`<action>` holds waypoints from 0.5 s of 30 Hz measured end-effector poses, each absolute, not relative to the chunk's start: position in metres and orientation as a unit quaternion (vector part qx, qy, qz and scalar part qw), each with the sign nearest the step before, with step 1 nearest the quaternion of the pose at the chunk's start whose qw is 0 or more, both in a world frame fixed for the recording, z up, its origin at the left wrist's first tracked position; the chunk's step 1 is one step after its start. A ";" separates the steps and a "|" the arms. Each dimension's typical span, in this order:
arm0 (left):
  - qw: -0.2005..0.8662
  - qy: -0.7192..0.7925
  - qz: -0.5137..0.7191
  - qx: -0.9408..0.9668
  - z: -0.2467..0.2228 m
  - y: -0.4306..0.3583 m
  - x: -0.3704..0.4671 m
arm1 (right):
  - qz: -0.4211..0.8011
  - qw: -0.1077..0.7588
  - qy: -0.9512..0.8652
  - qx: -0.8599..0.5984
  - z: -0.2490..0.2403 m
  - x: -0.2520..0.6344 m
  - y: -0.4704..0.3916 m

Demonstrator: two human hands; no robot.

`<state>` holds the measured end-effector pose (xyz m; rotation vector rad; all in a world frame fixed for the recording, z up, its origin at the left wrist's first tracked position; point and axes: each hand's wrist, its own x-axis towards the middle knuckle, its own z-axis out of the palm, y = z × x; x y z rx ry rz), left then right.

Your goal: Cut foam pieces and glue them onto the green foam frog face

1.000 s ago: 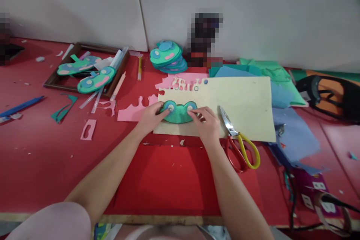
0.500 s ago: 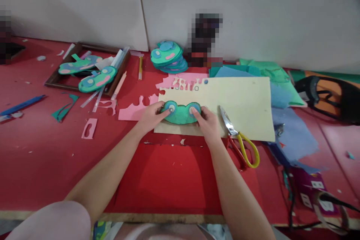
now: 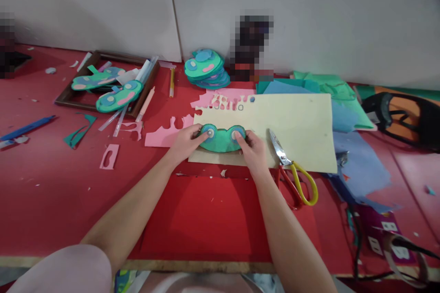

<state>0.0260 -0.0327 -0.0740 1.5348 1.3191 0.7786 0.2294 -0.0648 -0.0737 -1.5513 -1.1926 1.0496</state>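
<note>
Between my two hands is a green felt frog face (image 3: 222,141) with blue and white round eyes, held over a cream sheet (image 3: 299,132). My left hand (image 3: 187,143) grips its left end, the thumb reaching the left eye. My right hand (image 3: 253,147) grips the right end with its thumb pressed on the right eye. Fingers behind the piece are hidden. Scissors (image 3: 283,159) with one red and one yellow handle lie just right of my right hand, partly on the cream sheet. Pink cut-out scraps (image 3: 165,133) lie by my left hand.
A stack of finished-looking frog faces (image 3: 204,68) stands by the wall. Two more lie on a brown wooden tray (image 3: 146,84) with pens and clear sticks. Blue felt (image 3: 360,169), a tape roll (image 3: 405,256) and a black-and-orange object (image 3: 402,121) are at right; a blue pen (image 3: 27,128) lies left.
Almost nothing differs. Both hands keep their hold on the frog face, and the left thumb has shifted slightly off the left eye's centre.
</note>
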 end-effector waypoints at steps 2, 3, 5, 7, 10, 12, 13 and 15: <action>0.456 0.542 0.311 0.634 -0.073 -0.033 0.026 | 0.418 0.442 -0.482 -0.631 -0.073 0.229 -0.065; 0.452 0.542 0.309 0.638 -0.072 -0.033 0.026 | 0.415 0.441 -0.482 -0.633 -0.073 0.229 -0.065; 0.448 0.540 0.309 0.642 -0.071 -0.033 0.026 | 0.409 0.439 -0.484 -0.637 -0.073 0.229 -0.065; 0.447 0.538 0.311 0.644 -0.071 -0.033 0.026 | 0.404 0.439 -0.484 -0.640 -0.072 0.228 -0.065; 0.451 0.535 0.312 0.642 -0.071 -0.033 0.026 | 0.400 0.438 -0.481 -0.646 -0.073 0.228 -0.066; 0.455 0.533 0.313 0.641 -0.071 -0.033 0.026 | 0.399 0.437 -0.479 -0.648 -0.073 0.227 -0.066; 0.456 0.533 0.313 0.640 -0.071 -0.033 0.027 | 0.398 0.436 -0.480 -0.649 -0.073 0.227 -0.066; 0.458 0.533 0.311 0.640 -0.071 -0.033 0.027 | 0.395 0.432 -0.483 -0.651 -0.073 0.227 -0.066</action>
